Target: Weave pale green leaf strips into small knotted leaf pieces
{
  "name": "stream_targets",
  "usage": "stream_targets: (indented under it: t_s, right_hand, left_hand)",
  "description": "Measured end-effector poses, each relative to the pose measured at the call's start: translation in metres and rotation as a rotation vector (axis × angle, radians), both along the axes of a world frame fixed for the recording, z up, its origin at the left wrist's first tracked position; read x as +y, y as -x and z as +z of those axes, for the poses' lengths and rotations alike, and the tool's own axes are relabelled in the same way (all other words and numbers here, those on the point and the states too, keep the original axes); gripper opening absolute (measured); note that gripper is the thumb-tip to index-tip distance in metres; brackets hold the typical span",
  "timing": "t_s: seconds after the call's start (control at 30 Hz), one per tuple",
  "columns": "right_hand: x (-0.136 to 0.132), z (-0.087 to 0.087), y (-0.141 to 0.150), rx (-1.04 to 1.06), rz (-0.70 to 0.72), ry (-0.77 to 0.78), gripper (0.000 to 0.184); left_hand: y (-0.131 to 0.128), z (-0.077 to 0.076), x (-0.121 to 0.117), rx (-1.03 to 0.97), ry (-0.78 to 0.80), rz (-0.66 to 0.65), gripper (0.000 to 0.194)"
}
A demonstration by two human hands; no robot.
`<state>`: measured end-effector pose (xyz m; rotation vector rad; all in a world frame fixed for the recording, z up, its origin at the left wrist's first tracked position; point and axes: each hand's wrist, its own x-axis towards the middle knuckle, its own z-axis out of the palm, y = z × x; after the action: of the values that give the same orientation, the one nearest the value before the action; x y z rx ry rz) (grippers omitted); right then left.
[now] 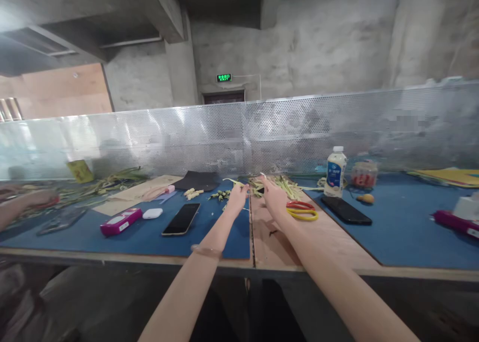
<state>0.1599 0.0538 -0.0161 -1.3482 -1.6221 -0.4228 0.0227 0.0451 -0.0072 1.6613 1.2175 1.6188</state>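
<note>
My left hand [237,198] is closed in a pinch above the blue table mat, left of the table seam. From its fingers a thin pale yellow-green strip [229,180], like a plant leaf or stalk, sticks out to the left. My right hand [274,196] is just across the seam, its fingers curled with one raised; whatever they hold is blurred and partly hidden. Behind it lies a pile of pale green strips [290,187]. Red-handled and yellow-handled loops [302,212] lie beside my right wrist. Small dark-green pieces [220,195] and cream-coloured pieces [192,194] sit left of my left hand.
A phone [181,219], white earbud case [152,213] and purple box [121,222] lie to the left. On the right are a black phone [346,210], drink bottle [336,174] and jar [364,174]. A perforated metal panel [209,137] stands behind. Another person's arm [28,202] reaches in far left.
</note>
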Motion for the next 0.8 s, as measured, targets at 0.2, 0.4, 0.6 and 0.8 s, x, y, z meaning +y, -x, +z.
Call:
stream_targets:
  t_s: [0.2,0.4,0.6,0.8]
  right_hand:
    - [0.004,0.001,0.000,0.085,-0.026,-0.026,0.038]
    - [0.001,0.004,-0.005,0.075,0.004,-0.081,0.039]
    - [0.001,0.005,-0.015,-0.051,0.072,-0.112,0.042]
    - [0.002,0.005,-0.018,-0.073,0.077,-0.137,0.037]
  left_hand:
    - [0.000,0.003,0.000,-0.014,0.004,0.040,0.019]
    - [0.000,0.003,0.000,-0.017,0.000,0.030,0.021]
    - [0.001,0.006,-0.003,0.002,0.009,-0.010,0.023]
    - [0.000,0.009,-0.012,0.063,0.041,-0.090,0.026]
